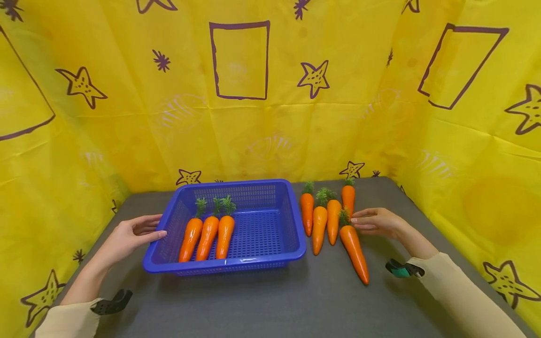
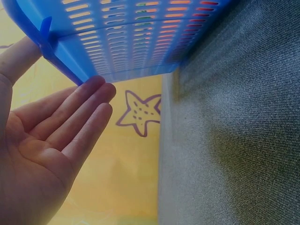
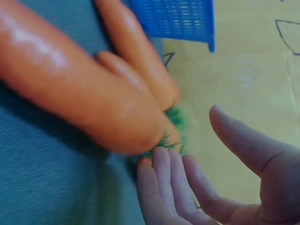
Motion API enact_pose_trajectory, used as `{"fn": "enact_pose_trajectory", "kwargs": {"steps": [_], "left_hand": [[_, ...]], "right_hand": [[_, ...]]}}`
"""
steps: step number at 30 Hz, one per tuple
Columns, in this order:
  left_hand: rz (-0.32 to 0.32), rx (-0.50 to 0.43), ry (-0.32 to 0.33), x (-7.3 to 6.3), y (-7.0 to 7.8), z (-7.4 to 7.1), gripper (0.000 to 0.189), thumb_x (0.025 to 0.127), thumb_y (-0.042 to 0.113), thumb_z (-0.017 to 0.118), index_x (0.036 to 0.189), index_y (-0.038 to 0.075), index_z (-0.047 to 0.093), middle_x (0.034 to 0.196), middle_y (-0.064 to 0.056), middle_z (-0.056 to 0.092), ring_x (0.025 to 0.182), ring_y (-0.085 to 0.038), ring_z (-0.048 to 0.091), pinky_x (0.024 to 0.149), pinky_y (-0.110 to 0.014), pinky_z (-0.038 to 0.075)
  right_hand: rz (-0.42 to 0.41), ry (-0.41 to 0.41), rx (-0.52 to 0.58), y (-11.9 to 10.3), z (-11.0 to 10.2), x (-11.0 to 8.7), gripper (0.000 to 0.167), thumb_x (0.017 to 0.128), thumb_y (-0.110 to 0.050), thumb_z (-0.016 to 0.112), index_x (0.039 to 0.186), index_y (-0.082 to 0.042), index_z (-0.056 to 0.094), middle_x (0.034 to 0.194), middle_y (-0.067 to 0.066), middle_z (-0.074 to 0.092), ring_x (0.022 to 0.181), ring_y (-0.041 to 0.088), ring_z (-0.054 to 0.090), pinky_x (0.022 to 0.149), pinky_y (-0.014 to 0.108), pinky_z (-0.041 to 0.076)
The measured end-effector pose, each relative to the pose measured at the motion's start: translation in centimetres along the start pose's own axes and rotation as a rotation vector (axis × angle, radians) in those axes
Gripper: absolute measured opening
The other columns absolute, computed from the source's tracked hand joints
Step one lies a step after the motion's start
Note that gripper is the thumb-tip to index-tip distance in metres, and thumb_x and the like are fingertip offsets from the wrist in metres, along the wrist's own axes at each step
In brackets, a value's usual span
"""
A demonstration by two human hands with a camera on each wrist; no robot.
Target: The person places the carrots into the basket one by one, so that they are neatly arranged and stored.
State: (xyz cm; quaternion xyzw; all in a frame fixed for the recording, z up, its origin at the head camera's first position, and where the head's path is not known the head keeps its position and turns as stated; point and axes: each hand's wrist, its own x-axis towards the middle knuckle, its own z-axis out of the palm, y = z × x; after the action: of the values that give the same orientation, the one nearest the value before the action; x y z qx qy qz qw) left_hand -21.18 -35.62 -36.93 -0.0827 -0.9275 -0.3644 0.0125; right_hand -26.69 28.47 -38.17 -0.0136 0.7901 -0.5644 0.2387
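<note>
My left hand [image 1: 134, 235] is at the left side of a blue plastic basket [image 1: 297, 225], its thumb over the rim and fingers along the outside. In the left wrist view the fingertips [image 2: 101, 84] meet the basket's edge. Three orange carrots [image 1: 208, 237] with green tops lie side by side in the basket's left half. On the right, my right hand [image 1: 378, 221] holds nothing; its loosely bent fingers are right by the green top of the nearest carrot [image 1: 355, 251]. In the right wrist view the thumb [image 3: 239, 138] stands apart from the fingers.
Several more carrots [image 1: 320, 225] lie between the basket and my right hand, one carrot [image 1: 348, 196] farther back. Grey cloth [image 1: 262, 305] covers the table. Yellow sheets [image 1: 270, 131] with drawn stars enclose the back and both sides.
</note>
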Motion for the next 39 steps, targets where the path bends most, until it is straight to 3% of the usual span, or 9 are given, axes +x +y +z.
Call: {"fn": "enact_pose_trajectory", "kwargs": {"steps": [5,13,22,28,33,39], "left_hand": [[0.006,-0.001,0.004,0.0,0.1,0.1,0.062,0.088,0.039,0.066,0.136,0.004,0.049,0.126,-0.02,0.06,0.107,-0.031,0.063,0.079,-0.032,0.057],[0.004,0.0,0.018,0.1,0.0,0.1,0.061,0.087,0.041,0.067,0.134,0.006,0.051,0.125,-0.019,0.061,0.101,-0.014,0.066,0.078,-0.029,0.057],[-0.002,-0.015,0.014,0.1,0.0,0.2,0.061,0.087,0.041,0.066,0.135,0.006,0.051,0.126,-0.019,0.061,0.102,-0.016,0.066,0.079,-0.029,0.057],[-0.023,-0.007,0.008,0.2,-0.1,0.2,0.062,0.087,0.043,0.065,0.136,0.007,0.05,0.126,-0.018,0.061,0.108,-0.031,0.063,0.081,-0.035,0.057],[-0.027,-0.005,0.004,0.1,0.0,0.1,0.063,0.087,0.042,0.066,0.136,0.006,0.049,0.127,-0.019,0.06,0.109,-0.033,0.062,0.081,-0.036,0.057],[-0.016,-0.004,0.014,0.1,0.0,0.2,0.062,0.087,0.043,0.066,0.135,0.006,0.051,0.125,-0.019,0.061,0.106,-0.03,0.064,0.08,-0.032,0.057]], "right_hand": [[0.031,0.007,0.026,1.5,0.0,-0.3,0.064,0.093,-0.026,0.061,0.138,0.013,0.035,0.111,0.002,0.067,0.1,0.013,0.066,0.095,0.04,0.05],[0.037,0.005,0.042,3.2,0.4,-0.3,0.065,0.093,-0.026,0.062,0.138,0.012,0.035,0.11,0.0,0.066,0.096,0.01,0.066,0.092,0.037,0.053],[0.048,0.024,0.007,3.8,1.6,0.0,0.071,0.089,-0.026,0.066,0.137,0.014,0.032,0.117,0.011,0.061,0.096,0.011,0.065,0.09,0.035,0.054],[0.056,0.037,-0.038,3.5,2.1,0.0,0.073,0.088,-0.027,0.069,0.136,0.015,0.034,0.124,0.019,0.056,0.096,0.011,0.064,0.089,0.036,0.054],[0.078,0.043,-0.095,3.1,2.3,0.1,0.073,0.087,-0.031,0.069,0.134,0.015,0.04,0.123,0.018,0.06,0.099,0.014,0.065,0.089,0.037,0.054],[0.088,0.046,-0.085,2.8,2.5,0.1,0.071,0.087,-0.028,0.069,0.133,0.018,0.04,0.117,0.014,0.064,0.096,0.012,0.066,0.087,0.036,0.055]]}}
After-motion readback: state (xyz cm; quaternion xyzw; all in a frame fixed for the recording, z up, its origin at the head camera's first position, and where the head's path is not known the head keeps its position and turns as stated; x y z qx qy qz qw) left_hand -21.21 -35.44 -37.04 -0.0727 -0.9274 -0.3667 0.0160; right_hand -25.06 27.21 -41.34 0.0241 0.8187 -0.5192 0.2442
